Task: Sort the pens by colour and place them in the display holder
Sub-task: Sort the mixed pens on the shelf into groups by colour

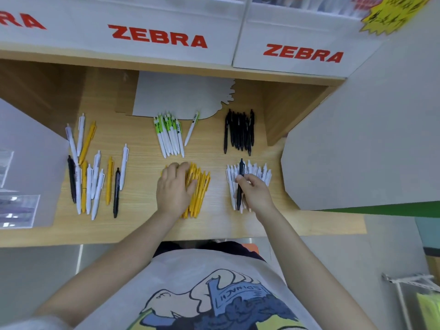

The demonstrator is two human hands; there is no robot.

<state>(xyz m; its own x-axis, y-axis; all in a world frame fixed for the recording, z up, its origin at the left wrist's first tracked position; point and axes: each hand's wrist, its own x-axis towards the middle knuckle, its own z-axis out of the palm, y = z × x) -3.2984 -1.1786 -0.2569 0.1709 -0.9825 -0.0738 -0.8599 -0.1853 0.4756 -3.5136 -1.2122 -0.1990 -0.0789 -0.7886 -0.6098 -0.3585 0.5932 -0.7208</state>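
The slim black plastic click pen (240,184) is pinched in the right hand (256,192), fingers and thumb curled round its middle, and it stands over the row of white pens (257,173) at the near right of the pale wooden counter (142,144) — the wrong colour for where it hovers. Its long axis runs almost straight away from the person, one end toward the shelf, the other toward the counter's near edge. The bundle of black pens (239,132), where I'd judge it belongs, lies directly beyond the hand, farther back on the counter, and those pens point the same way — so the move looks like a plain push forward with hardly any turning of the wrist. The right hand is much the nearer to that bundle. The left hand (175,186) is laid flat over the heap of yellow pens (198,189), fingers spread and fairly straight, pressing or steadying rather than gripping as far as I can tell. Behind it sits the cluster of white pens with green clips (170,133), and well off to the left a loose scatter of unsorted white, yellow and black pens (92,172) is yet to be dealt with. I can't make out a display holder on the counter itself; white boxes with red ZEBRA lettering (157,36) stand on the shelf above.
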